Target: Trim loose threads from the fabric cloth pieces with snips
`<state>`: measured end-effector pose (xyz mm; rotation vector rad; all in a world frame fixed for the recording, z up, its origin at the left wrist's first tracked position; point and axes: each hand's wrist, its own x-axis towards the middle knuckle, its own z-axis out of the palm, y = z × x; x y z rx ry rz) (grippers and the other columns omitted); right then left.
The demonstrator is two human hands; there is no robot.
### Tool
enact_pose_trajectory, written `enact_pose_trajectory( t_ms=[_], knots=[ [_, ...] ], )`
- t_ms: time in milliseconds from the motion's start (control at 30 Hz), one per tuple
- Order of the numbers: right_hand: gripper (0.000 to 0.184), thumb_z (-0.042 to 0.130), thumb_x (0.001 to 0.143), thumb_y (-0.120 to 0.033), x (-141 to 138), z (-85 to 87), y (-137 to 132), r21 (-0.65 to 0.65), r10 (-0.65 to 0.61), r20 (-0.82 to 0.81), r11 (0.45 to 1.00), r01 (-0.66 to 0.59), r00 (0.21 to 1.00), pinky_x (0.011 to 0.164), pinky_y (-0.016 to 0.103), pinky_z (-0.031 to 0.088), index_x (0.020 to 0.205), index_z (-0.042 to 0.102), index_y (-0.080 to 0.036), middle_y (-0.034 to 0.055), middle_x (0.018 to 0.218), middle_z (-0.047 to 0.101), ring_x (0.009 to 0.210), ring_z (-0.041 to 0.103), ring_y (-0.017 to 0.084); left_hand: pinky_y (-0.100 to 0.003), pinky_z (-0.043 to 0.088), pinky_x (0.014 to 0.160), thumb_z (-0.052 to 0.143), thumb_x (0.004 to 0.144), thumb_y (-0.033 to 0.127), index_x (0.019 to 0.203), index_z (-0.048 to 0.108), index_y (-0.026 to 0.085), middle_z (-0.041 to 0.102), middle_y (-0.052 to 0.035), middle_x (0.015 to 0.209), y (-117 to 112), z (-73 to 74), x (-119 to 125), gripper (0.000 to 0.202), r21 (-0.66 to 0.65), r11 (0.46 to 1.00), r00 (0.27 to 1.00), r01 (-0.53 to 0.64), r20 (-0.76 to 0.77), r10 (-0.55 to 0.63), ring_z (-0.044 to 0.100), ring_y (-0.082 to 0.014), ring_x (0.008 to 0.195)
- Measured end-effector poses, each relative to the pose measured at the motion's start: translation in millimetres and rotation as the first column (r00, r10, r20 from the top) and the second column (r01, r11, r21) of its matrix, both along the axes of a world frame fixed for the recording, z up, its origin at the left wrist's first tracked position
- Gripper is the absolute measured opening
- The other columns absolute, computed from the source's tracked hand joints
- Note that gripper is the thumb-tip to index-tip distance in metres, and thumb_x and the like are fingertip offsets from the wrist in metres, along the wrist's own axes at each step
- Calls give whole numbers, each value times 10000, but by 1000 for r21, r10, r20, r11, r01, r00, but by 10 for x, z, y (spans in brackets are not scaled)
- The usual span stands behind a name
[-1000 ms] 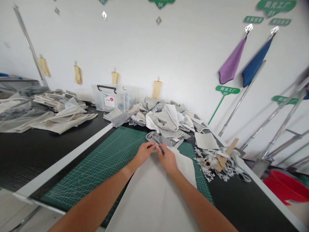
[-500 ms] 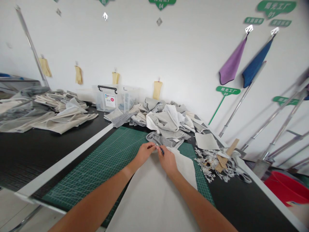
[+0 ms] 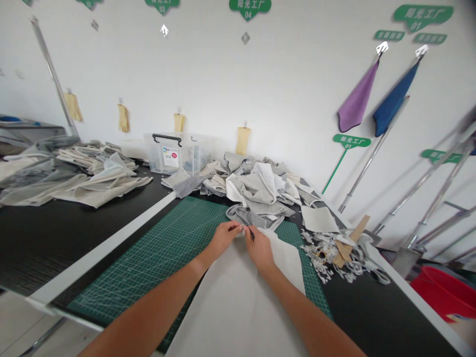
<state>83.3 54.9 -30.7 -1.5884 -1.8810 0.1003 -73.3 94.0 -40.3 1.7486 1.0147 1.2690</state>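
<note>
A long pale grey-white fabric piece (image 3: 241, 302) runs from the lower edge of the view up over the cutting mat (image 3: 148, 263). At its far end my left hand (image 3: 225, 235) is closed, pinching the edge between thumb and fingertips. My right hand (image 3: 258, 246) is closed beside it, fingertips almost touching the left ones. A small dark tool (image 3: 252, 234) shows between its fingers; most of it is hidden, so its kind is unclear. Just beyond both hands lies a heap of grey and white fabric pieces (image 3: 256, 188).
At right are white scraps with brown strips (image 3: 345, 248), and a red bucket (image 3: 442, 292) beyond the table edge. A clear plastic box (image 3: 178, 153) stands behind the mat. More stacked fabric (image 3: 85, 173) covers the far left. Gloves (image 3: 243, 140) and cloths (image 3: 359, 99) hang on the wall.
The whole view has shifted slightly, so the scene sits a little lower. Both hands stay pinched together at the fabric's far edge, with only a slight movement of the fingers.
</note>
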Motion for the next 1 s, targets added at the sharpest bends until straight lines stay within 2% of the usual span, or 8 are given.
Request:
enact_pose_trajectory(
  t_ms=[233,400,533,633,733,867,933,1000],
  knots=[
    [504,277,1040,-523,59,26,79,-3,89,-195,996,-91,977,622,268,361,806,597,-212,27,725,633,679,572,190,-247,422,703,584,876,444,858,749,137,683,-15,775,20,-12,2,349,-11,1000,1000,-4,-13,3,575,-158,733],
    [522,417,952,-620,161,64,166,-53,113,-325,989,-137,939,561,267,351,652,528,-208,1,607,508,612,477,171,-245,425,680,571,888,462,869,730,137,680,-25,782,39,-13,-9,363,-13,1000,1000,-21,17,21,581,-162,734],
    [463,519,892,-609,234,61,235,-111,145,-396,973,-204,907,521,248,327,668,548,-204,-9,612,498,590,449,155,-251,459,714,580,887,448,945,720,136,709,-51,858,32,13,-19,347,-32,999,997,38,75,-35,625,-178,788],
    [441,529,880,-595,270,106,270,-93,143,-425,975,-200,894,540,236,351,715,591,-191,-3,651,534,628,475,156,-266,491,732,615,861,455,1046,708,140,727,-70,936,-11,69,-40,376,-91,991,992,97,93,-88,657,-197,835],
    [436,543,873,-582,324,244,286,-56,125,-453,984,-169,883,540,227,351,734,606,-174,1,654,530,627,457,146,-286,516,721,669,816,473,1092,719,140,743,-79,965,-118,166,-95,436,-201,963,983,180,58,-172,679,-222,833],
    [452,562,863,-597,448,575,245,-9,78,-483,995,-94,872,491,225,294,756,627,-163,-20,591,453,559,379,122,-306,535,681,718,771,499,1115,741,145,765,-100,992,-345,346,-244,494,-441,822,918,361,11,-397,712,-259,813],
    [463,576,846,-610,521,788,178,23,51,-504,999,-46,862,475,231,276,763,648,-160,-30,557,419,532,357,117,-300,530,655,756,733,489,1064,766,158,772,-102,988,-458,449,-342,469,-520,757,862,397,-74,-502,715,-271,813],
    [474,598,825,-622,595,1014,77,69,44,-523,998,-9,851,466,235,271,766,661,-156,-35,532,405,513,350,113,-290,518,645,782,701,469,1007,786,175,777,-89,976,-552,554,-450,424,-553,729,794,404,-183,-579,711,-271,807]
  ],
)
